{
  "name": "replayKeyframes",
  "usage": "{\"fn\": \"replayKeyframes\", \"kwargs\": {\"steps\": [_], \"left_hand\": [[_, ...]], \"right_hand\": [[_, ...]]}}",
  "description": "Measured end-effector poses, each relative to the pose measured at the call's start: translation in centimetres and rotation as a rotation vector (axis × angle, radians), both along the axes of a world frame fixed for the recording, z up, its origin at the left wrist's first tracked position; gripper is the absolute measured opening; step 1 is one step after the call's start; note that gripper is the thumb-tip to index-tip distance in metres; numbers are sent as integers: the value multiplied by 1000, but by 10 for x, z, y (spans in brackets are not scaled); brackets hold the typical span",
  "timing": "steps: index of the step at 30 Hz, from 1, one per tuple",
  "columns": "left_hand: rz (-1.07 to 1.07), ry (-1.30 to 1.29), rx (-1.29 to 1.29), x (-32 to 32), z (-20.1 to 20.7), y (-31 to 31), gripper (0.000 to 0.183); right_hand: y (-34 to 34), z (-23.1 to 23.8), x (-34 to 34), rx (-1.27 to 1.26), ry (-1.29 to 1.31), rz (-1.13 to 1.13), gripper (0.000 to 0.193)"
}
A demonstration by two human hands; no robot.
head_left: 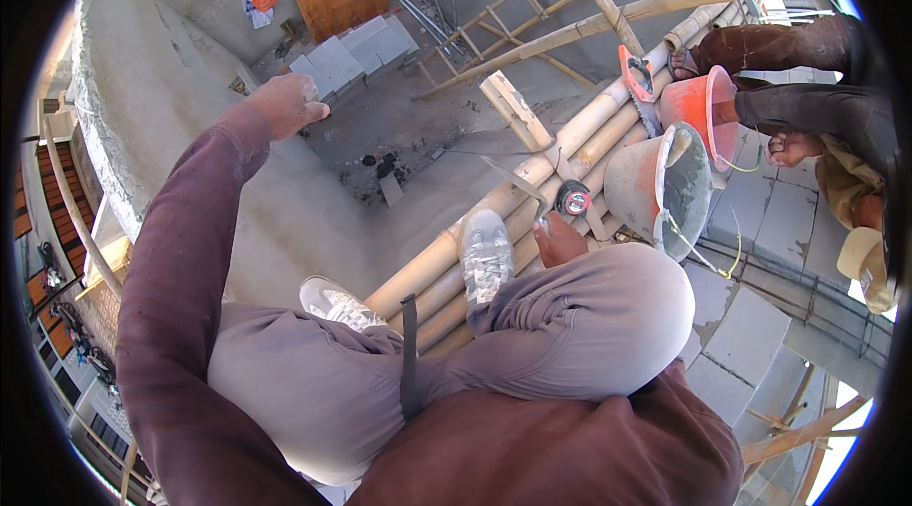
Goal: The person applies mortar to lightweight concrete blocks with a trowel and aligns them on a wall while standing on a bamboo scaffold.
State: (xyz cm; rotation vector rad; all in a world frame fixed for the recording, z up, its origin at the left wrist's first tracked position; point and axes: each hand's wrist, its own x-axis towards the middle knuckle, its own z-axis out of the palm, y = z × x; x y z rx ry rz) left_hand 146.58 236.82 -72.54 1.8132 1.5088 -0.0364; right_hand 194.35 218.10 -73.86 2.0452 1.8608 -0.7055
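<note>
while your right hand (560, 242), near the frame's centre, has its grip clamped on a trowel (514, 179) over the bamboo poles (427, 264), your left hand (288, 107) hovers at upper left, its grip curled, though whether it is fully together cannot be told; a tape measure (573, 197) sits just right of the trowel, near a smeared bucket (632, 185)

Grey metal trowel (525, 186), slanted in the right hand (560, 242)

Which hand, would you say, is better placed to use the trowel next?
Probably the right hand: it appears to grip the trowel at its handle, whereas the left hand is well away, out to the left.
</note>
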Motion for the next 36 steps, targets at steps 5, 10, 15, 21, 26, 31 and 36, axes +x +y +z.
{"fn": "replayKeyframes", "kwargs": {"steps": [5,10,15,21,26,31,36], "left_hand": [[-21,-14,-42,18,7,4,35],[19,2,-136,2,12,3,35],[48,-10,-85,-1,11,8,34],[-26,-7,-23,23,-6,15,24],[-302,57,1,14,-57,29,29],[-330,146,-33,11,-49,33,42],[-86,214,72,-23,-43,35,35]], "right_hand": [[13,-12,-9,-38,-118,114,35],[-13,-6,2,-206,-301,-26,36],[-56,31,32,-224,-96,-139,37],[-74,47,49,-163,170,-274,39],[-49,66,56,-22,338,-320,42],[5,82,48,261,425,-353,43],[40,126,33,381,443,-318,39]]}}
